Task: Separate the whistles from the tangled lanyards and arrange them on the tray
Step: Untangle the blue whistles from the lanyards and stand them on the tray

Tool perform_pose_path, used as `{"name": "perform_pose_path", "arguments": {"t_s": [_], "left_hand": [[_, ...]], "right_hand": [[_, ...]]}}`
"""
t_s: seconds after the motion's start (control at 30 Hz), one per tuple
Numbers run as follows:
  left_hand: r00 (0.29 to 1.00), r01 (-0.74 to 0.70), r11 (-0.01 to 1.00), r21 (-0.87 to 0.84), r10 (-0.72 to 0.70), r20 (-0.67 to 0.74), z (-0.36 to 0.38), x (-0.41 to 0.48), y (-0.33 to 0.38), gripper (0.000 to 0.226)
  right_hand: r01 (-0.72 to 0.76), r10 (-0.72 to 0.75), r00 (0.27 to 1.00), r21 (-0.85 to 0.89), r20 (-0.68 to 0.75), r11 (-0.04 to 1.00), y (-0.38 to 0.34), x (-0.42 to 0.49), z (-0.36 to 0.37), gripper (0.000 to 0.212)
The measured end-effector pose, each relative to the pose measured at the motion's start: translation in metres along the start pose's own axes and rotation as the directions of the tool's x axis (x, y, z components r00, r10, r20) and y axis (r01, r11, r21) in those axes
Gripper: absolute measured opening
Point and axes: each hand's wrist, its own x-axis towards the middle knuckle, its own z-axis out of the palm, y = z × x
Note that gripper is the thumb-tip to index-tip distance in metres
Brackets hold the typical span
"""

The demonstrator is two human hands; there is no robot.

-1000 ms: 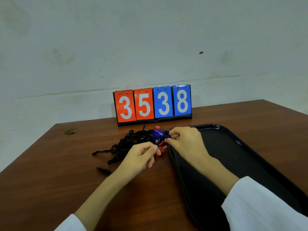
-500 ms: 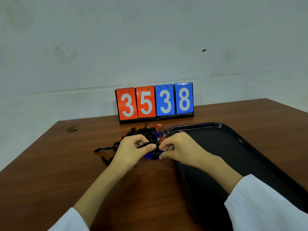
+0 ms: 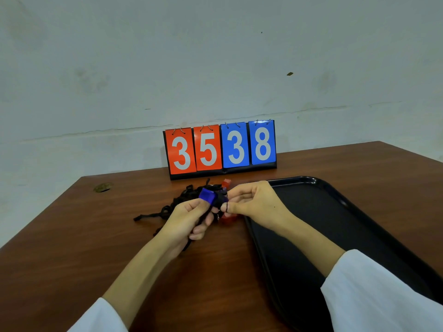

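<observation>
Just left of the black tray (image 3: 340, 219), left hand (image 3: 189, 219) pinched a blue whistle (image 3: 208, 197), right hand (image 3: 254, 204) pinched its black cord (image 3: 226, 207), tangled lanyards (image 3: 167, 210) lay farther left on the surface (image 3: 115, 240).

We see a blue whistle (image 3: 208, 196) of deep tone, red whistles (image 3: 227, 219) and black lanyards (image 3: 167, 212). The tray (image 3: 359, 236) is glossy black; the surface (image 3: 72, 236) is brown with wood grain. The score cards (image 3: 221, 149) carry white digits — two on orange-red, two on blue. The sleeves (image 3: 383, 295) are white.
</observation>
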Motion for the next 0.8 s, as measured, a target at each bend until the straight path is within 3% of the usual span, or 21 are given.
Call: {"name": "perform_pose_path", "arguments": {"t_s": [0.13,0.23,0.37,0.57,0.8], "left_hand": [[0.999,-0.049,0.998,0.033,0.049,-0.005,0.007,0.000,-0.002,0.026],[0.993,-0.114,0.970,0.213,0.119,-0.011,0.016,-0.001,-0.007,0.026],[0.983,-0.174,0.876,0.449,0.184,0.023,0.027,-0.004,-0.009,0.022],[0.932,-0.275,0.762,0.586,0.361,-0.032,0.026,-0.006,-0.009,0.020],[0.914,-0.294,0.729,0.618,0.404,-0.041,0.009,-0.001,0.004,0.017]], "right_hand": [[-0.004,-0.005,0.984,-0.050,-0.177,0.999,0.002,0.001,0.000,0.020],[-0.017,-0.011,0.948,-0.086,-0.317,0.996,0.005,0.002,-0.002,0.018],[-0.051,-0.085,0.914,-0.319,-0.396,0.946,0.010,0.002,-0.004,0.021],[-0.009,-0.172,0.962,-0.654,-0.213,0.756,0.017,0.001,-0.002,0.027],[0.207,-0.153,0.978,-0.661,0.140,0.722,0.014,-0.001,0.006,0.028]]}}
